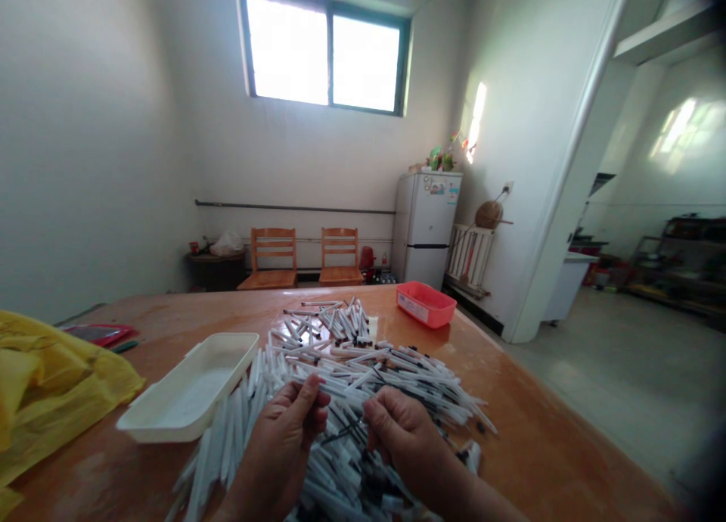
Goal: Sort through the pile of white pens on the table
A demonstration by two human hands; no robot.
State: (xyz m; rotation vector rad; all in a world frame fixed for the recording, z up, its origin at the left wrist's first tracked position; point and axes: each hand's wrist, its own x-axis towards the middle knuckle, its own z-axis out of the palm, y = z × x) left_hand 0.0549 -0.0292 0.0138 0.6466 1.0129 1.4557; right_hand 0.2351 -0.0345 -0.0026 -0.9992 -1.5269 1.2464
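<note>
My left hand (292,427) is closed over the pile, its thumb pressed on the curled fingers. My right hand (404,433) is also closed, thumb against forefinger, a short gap to the right of the left one. Whatever either hand holds is too small or too hidden to make out. Beneath and around them lies a big heap of white pen barrels (340,476), many with black ends. Thin dark sticks show among the barrels between the hands. More pens with black caps (431,382) lie past my right hand.
An off-white plastic tray (136,424) stands left of the heap on the wooden table (527,439). A red plastic basket (436,308) is at the far right edge. A yellow plastic bag (62,386) covers the left side. Two wooden chairs and a fridge (428,212) stand behind.
</note>
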